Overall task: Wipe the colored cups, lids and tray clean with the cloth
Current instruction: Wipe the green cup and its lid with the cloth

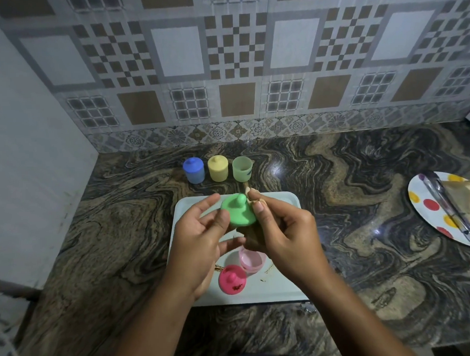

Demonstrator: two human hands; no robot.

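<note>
My left hand (pixel 201 240) holds a green lid (pixel 237 213) with a knob above the pale tray (pixel 280 203). My right hand (pixel 283 232) grips a brownish cloth (pixel 252 200) pressed against the lid's right edge. On the tray below my hands lie an open pink cup (pixel 252 258) and a darker pink lid (pixel 232 279) with dark smears. Brown stains mark the tray near them. Behind the tray stand a lidded blue cup (pixel 193 170), a lidded yellow cup (pixel 218 168) and an open green cup (pixel 242 168) in a row.
A marbled stone counter (pixel 349 200) carries everything, ending at a tiled wall (pixel 238 71) behind. At the far right sits a polka-dot plate (pixel 427 213) holding metal tongs (pixel 448 205) and a folded brown cloth (pixel 466 193). The counter's front edge runs near my forearms.
</note>
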